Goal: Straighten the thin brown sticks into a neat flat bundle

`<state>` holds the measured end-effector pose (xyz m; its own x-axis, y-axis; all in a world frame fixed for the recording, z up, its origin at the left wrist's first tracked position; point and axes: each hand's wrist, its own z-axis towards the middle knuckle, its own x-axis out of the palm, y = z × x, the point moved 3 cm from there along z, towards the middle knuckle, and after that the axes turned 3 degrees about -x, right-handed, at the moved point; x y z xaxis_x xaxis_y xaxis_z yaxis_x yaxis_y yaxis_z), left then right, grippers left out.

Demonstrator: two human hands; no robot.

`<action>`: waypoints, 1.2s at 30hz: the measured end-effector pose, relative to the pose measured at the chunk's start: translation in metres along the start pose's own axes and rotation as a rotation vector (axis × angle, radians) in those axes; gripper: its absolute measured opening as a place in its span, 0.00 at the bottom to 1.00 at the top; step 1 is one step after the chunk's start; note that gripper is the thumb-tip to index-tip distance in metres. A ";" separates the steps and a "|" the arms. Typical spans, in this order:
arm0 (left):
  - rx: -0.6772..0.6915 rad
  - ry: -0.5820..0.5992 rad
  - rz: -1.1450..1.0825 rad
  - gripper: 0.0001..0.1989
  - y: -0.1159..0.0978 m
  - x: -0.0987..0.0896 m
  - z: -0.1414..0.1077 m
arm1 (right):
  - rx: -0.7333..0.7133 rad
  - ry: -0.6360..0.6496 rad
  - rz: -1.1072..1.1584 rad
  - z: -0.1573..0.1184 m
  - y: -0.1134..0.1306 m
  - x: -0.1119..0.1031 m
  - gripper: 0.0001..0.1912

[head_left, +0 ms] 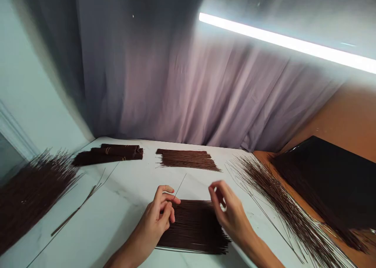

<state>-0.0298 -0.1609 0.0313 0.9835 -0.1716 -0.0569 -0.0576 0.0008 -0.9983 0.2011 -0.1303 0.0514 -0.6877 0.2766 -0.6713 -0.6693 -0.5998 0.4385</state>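
My left hand (pixel 157 216) is closed, and a thin dark strand (pixel 181 183) sticks up and to the right from its fingers. Below and beside that hand lies a dense mat of dark brown strands (pixel 196 225), laid side by side. My right hand (pixel 229 209) is above the mat's right end, thumb and fingertips drawn together in a pinch. Whatever may be between those fingertips is too small to make out. The left hand covers part of the mat's left end.
Rolled dark brown bundles (pixel 114 152) and a smaller flat mat (pixel 186 159) lie at the table's back. Loose strands are heaped at left (pixel 35 197) and right (pixel 282 197), with a few strands (pixel 79 207) between. A black panel (pixel 329 178) stands at far right; a curtain (pixel 164 76) hangs behind.
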 end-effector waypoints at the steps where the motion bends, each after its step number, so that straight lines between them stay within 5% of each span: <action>1: -0.013 0.016 -0.027 0.11 -0.002 0.002 -0.002 | 0.000 0.014 0.010 -0.014 0.011 -0.001 0.05; 5: -0.023 0.030 -0.030 0.09 -0.011 0.007 -0.010 | 0.025 0.019 0.023 -0.045 0.035 0.001 0.06; 16: 0.055 -0.017 0.071 0.03 -0.024 0.013 -0.002 | 0.066 -0.011 -0.020 -0.050 0.043 0.009 0.07; 26: -0.131 -0.054 -0.011 0.20 -0.031 0.023 0.010 | 0.040 0.012 -0.090 -0.052 0.046 0.010 0.07; 36: -0.026 -0.106 0.113 0.21 -0.026 0.023 0.013 | 0.056 0.023 -0.077 -0.051 0.046 0.006 0.08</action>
<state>-0.0036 -0.1523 0.0563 0.9830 -0.0667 -0.1712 -0.1723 -0.0117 -0.9850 0.1804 -0.1942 0.0368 -0.6276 0.3027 -0.7173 -0.7349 -0.5343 0.4175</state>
